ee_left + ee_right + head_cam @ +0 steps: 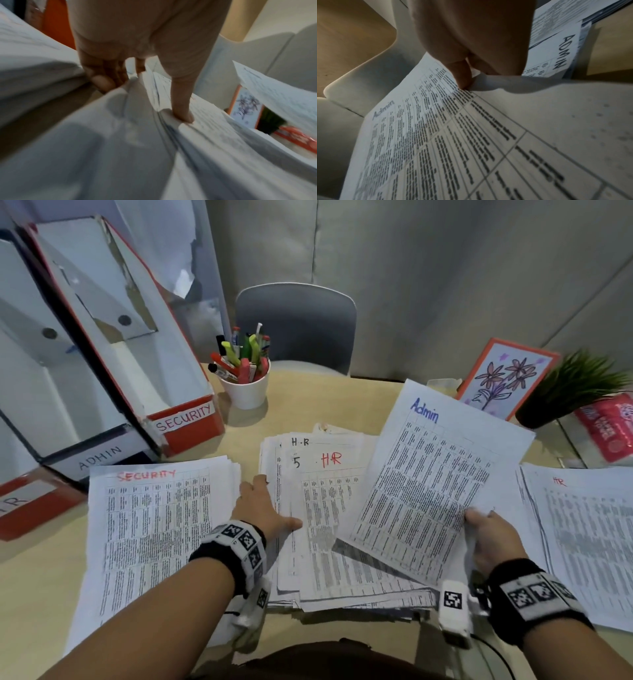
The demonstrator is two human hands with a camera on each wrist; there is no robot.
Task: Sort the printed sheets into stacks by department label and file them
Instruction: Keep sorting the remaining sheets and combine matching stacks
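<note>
My right hand (479, 522) pinches the lower right corner of a printed sheet headed "Admin" in blue (428, 481), lifted and tilted over the desk; the right wrist view shows the thumb (464, 79) on its face. My left hand (270, 505) grips the left edge of the middle pile (325, 525), thumb (181, 115) on top, fingers (102, 82) curled down its side. That pile's top sheet reads "HR". A "Security" stack (154, 525) lies left, an "HR" stack (582, 525) right. An "ADMIN" sheet (563, 54) lies below the right hand.
Three file boxes stand at the left, labelled SECURITY (185, 419), ADMIN (99, 457) and HR (20, 501). At the back of the desk are a white cup of pens (245, 385), a framed flower drawing (507, 378), a potted plant (575, 385) and a red packet (609, 426). A grey chair (298, 326) stands behind.
</note>
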